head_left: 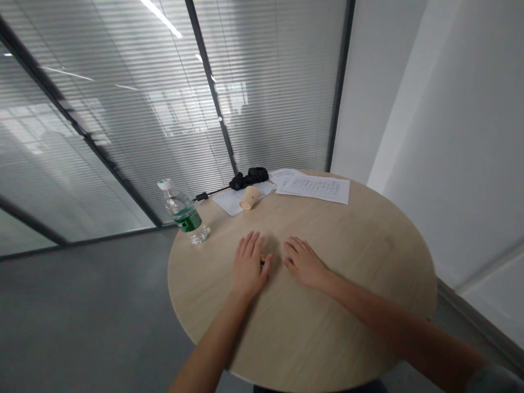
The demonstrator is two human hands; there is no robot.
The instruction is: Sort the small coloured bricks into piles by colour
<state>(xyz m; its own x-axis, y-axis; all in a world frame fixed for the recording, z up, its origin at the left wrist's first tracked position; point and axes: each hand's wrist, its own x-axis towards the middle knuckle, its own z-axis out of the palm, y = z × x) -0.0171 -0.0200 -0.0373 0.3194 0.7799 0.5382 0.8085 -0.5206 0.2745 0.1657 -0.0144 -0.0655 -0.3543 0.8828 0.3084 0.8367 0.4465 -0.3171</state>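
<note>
My left hand (248, 267) lies flat on the round wooden table (368, 256), fingers stretched out. A small dark and yellow object (262, 260) peeks out beside its thumb, mostly hidden; I cannot make out what it is. My right hand (303, 262) rests palm down just to the right, fingers extended toward the left hand, holding nothing. The two hands are a little apart.
A clear water bottle (183, 213) with a green label stands near the table's left edge. A paper cup (249, 197) lies on its side on a white sheet. A black bundle with a cable (249, 177) and printed papers (315, 187) lie at the far edge. Glass partitions stand behind.
</note>
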